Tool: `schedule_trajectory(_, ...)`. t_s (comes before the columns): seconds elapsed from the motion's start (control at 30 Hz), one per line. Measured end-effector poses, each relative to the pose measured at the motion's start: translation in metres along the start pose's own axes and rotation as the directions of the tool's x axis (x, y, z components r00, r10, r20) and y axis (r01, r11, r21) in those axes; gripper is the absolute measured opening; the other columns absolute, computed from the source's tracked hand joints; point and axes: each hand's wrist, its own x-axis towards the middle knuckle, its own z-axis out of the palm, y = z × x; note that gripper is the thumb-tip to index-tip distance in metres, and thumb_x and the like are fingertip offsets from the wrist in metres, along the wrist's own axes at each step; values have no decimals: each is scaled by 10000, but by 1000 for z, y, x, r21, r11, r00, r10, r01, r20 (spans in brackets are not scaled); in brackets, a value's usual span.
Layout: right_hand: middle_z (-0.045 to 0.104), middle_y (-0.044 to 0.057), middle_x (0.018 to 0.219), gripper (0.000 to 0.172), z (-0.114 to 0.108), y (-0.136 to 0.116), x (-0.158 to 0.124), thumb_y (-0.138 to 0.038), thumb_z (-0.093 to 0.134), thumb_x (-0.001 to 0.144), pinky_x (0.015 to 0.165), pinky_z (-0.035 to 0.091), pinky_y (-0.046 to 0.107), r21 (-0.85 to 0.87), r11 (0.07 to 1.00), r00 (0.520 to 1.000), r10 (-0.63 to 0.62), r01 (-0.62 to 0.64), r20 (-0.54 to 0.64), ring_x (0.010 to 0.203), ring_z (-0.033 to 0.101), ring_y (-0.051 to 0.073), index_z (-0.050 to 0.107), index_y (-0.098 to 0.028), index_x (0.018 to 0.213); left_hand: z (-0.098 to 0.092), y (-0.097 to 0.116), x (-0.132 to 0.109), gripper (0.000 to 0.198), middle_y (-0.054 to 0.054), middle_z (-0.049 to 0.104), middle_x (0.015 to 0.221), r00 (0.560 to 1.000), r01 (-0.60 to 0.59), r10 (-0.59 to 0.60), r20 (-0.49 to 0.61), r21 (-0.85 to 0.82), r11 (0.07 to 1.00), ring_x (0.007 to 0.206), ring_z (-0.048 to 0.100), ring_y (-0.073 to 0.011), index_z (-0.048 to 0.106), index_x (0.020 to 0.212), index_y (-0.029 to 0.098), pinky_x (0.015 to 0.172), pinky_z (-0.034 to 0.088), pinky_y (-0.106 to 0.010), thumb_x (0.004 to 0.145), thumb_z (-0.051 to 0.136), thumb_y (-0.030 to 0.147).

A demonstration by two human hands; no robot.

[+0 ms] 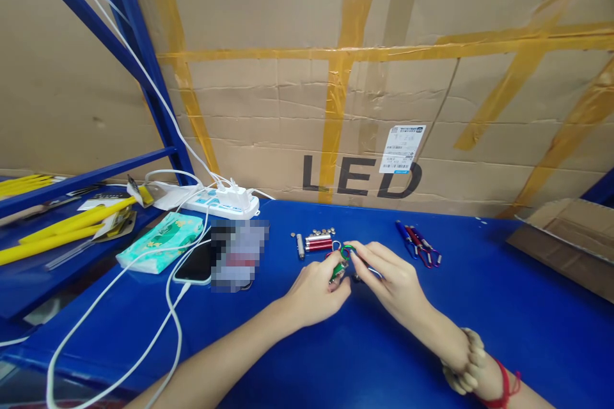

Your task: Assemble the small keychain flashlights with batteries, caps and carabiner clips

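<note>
Over the blue table, my left hand (311, 289) is closed round a small green tube (338, 271), which looks like a mini keychain flashlight. A green carabiner (346, 248) shows at its upper end, and my right hand (397, 276) pinches this carabiner's right side. Just behind my left hand lie red tubes (318, 245), with a silver tube (300, 246) beside them. Several button cells (324, 232) are scattered behind these. Some silvery piece (371, 273) shows by my right fingers, partly hidden. Right of my hands are several blue and red keychain flashlights (416, 239) with carabiners.
On the left lie a phone (194, 263), a green tissue pack (162, 241) and a white power strip (225, 203) with loose white cables (173, 307). A large cardboard box (273, 108) stands behind the blue table (345, 358). Another cardboard piece (566, 243) sits at right.
</note>
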Motion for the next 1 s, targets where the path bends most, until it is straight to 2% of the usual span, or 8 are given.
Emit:
schedule_trajectory(0.27, 605, 54, 774, 240, 2, 1, -1, -164, 455, 906, 599, 500, 269, -4, 1000, 999, 2, -1, 34, 671, 567, 146, 588, -174, 1106, 1, -1, 1, 128, 66, 426, 570, 1000, -9, 8, -30, -44, 999, 487, 386, -86, 472, 913, 207, 503, 304, -211, 785, 454, 209)
schedule_trajectory(0.47, 602, 49, 768, 245, 1, 2, 0, -198, 443, 916, 598, 503, 264, 7, 1000, 999, 28, -28, 44, 661, 566, 142, 595, -184, 1108, 0, 0, 2, 60, 58, 461, 608, 996, 46, -55, -76, -110, 993, 511, 418, -90, 441, 841, 211, 516, 324, -208, 781, 447, 220)
schedule_trajectory(0.63, 604, 59, 805, 288, -1, 9, 0, -241, 422, 927, 647, 518, 283, 5, 998, 984, 65, -67, 169, 717, 581, 159, 570, -192, 1169, -6, 1, 5, 48, 54, 481, 593, 984, 117, -119, -132, -19, 993, 516, 427, -101, 461, 812, 217, 531, 324, -214, 774, 441, 237)
schedule_trajectory(0.73, 615, 60, 862, 383, -1, 13, -1, -274, 426, 925, 687, 532, 299, 54, 986, 959, 141, -159, 245, 750, 589, 160, 463, -217, 1302, -10, 3, 6, 41, 53, 490, 567, 968, 179, -162, -190, 73, 981, 513, 441, -107, 485, 773, 218, 525, 304, -214, 752, 451, 228)
schedule_trajectory(0.83, 625, 52, 928, 535, 1, 11, -2, -317, 495, 890, 680, 542, 289, 177, 928, 905, 257, -329, 338, 723, 593, 140, 324, -223, 1388, -11, 4, 6, 31, 51, 502, 537, 970, 186, -152, -188, 180, 966, 510, 463, -113, 506, 692, 214, 517, 277, -214, 711, 498, 237)
schedule_trajectory(0.93, 638, 35, 896, 490, 5, 6, -2, -328, 516, 876, 608, 533, 253, 260, 865, 859, 302, -429, 414, 650, 579, 116, 396, -216, 1338, -9, 5, 4, 27, 45, 539, 557, 982, 154, -122, -148, 236, 960, 532, 494, -121, 531, 671, 218, 521, 272, -212, 682, 531, 243)
schedule_trajectory(1.0, 650, 40, 896, 390, 6, 4, 0, -328, 513, 879, 598, 523, 252, 244, 871, 861, 309, -426, 403, 655, 581, 121, 503, -213, 1252, -8, 4, 4, 21, 46, 556, 573, 984, 149, -119, -134, 240, 959, 541, 507, -123, 544, 696, 225, 528, 281, -213, 681, 530, 231)
